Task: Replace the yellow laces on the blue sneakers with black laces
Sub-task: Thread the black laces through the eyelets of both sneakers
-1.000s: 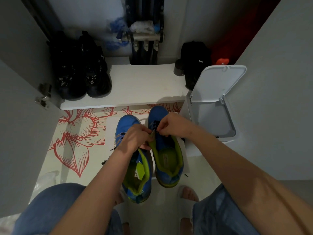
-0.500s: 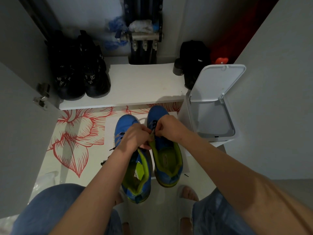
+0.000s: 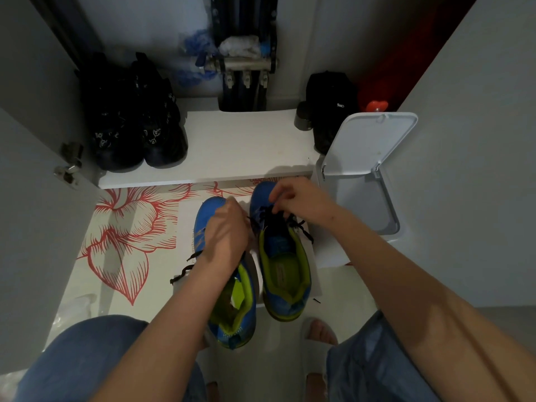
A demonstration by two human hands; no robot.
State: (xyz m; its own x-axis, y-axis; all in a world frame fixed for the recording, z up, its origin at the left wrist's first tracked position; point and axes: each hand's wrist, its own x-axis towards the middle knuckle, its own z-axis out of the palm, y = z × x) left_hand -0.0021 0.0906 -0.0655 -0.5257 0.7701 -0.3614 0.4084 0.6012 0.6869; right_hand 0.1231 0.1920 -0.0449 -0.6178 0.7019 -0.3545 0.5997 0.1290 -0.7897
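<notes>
Home entryway closet, black shoes on white shelf, floral floor, lidded bin

Two sneakers are set side by side on a sheet laid on the floor, toes pointed away from the person, just ahead of the knees. The left sneaker is partly covered by the left hand. The right hand is held over the toe end of the right sneaker, where a lace is pinched; a strand is led across to the left hand and held there. Behind the sneakers a shelf is placed, with a pair of shoes stood at its left end and a bag at its right. A bin, lid raised, is found just right of the right sneaker.
</notes>
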